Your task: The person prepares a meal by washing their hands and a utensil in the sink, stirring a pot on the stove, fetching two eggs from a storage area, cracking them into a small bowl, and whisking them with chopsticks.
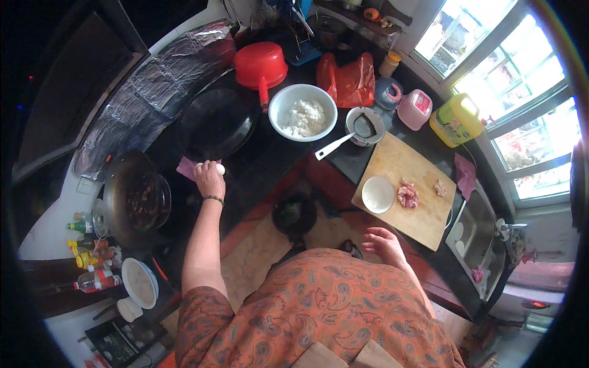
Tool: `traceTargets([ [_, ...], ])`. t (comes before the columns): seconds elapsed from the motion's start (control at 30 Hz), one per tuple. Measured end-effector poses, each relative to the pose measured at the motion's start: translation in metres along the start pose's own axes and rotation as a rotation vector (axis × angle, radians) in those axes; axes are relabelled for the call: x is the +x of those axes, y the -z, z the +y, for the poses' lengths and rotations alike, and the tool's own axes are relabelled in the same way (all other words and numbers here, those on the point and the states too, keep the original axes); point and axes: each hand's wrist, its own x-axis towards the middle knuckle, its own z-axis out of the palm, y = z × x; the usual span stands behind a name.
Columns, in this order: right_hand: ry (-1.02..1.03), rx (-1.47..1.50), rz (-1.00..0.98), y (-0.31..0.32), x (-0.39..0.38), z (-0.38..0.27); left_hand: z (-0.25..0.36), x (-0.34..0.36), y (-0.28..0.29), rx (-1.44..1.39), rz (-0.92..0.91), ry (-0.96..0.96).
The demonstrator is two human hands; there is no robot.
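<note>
My left hand [210,183] reaches over the dark counter at the left, its fingers closed around what looks like a white egg [220,168]. A second pale patch shows at the other side of the fingers. Under the hand lies a pink cloth [186,167], beside a large black pan [218,126]. My right hand [384,245] hangs in front of the counter, fingers loosely bent and apart, with nothing in it. Nearest to it is a wooden cutting board [392,162], which bears a white bowl [377,194], pieces of raw meat [408,194] and a smaller minced heap [440,187].
A white basin [277,122] of flour, a red long-handled scoop [261,64] and a white-handled pot [365,140] stand at the back. A wok [119,202] sits at left, a sink [469,242] at right. A dark bin [294,213] is on the floor.
</note>
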Motion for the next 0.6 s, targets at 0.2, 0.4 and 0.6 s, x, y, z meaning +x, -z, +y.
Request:
traceTargets([
  [0.2,0.073,-0.182,-0.114,-0.045,0.007,-0.036,0.011,0.001,0.010,0.088,-0.004,-0.040],
  [0.4,0.133,-0.404,-0.367,-0.097,0.045,-0.051,0.044,-0.011,0.045,-0.152,0.048,-0.066],
  [0.6,-0.034,0.099,-0.841,-0.166,0.051,-0.064,0.147,-0.061,0.128,-0.807,-0.032,-0.104],
])
